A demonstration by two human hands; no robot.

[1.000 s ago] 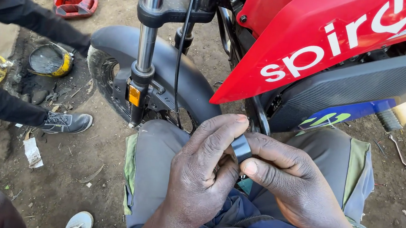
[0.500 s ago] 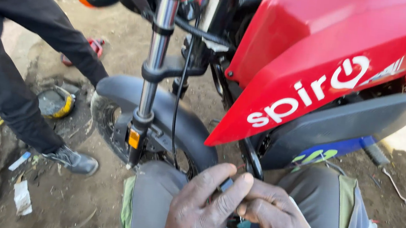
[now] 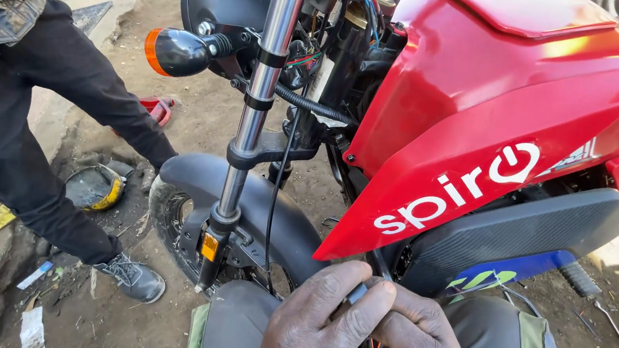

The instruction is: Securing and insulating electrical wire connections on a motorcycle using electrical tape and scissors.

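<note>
Both hands met over the lap: left hand (image 3: 317, 326) and right hand (image 3: 422, 344) pinched a small grey part (image 3: 357, 293) below the red fairing (image 3: 479, 137). Yellow-rimmed bowl (image 3: 95, 187) held dark contents on the dirt.

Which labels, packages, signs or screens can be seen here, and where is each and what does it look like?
Lettering with a round symbol: white, slanting across the red side panel of the motorcycle.
Graphic sticker: green and white on the blue panel under the dark textured cover.
Label: pale, tall rectangle beside the fork, partly hidden by wiring.
No screens or signs.
</note>
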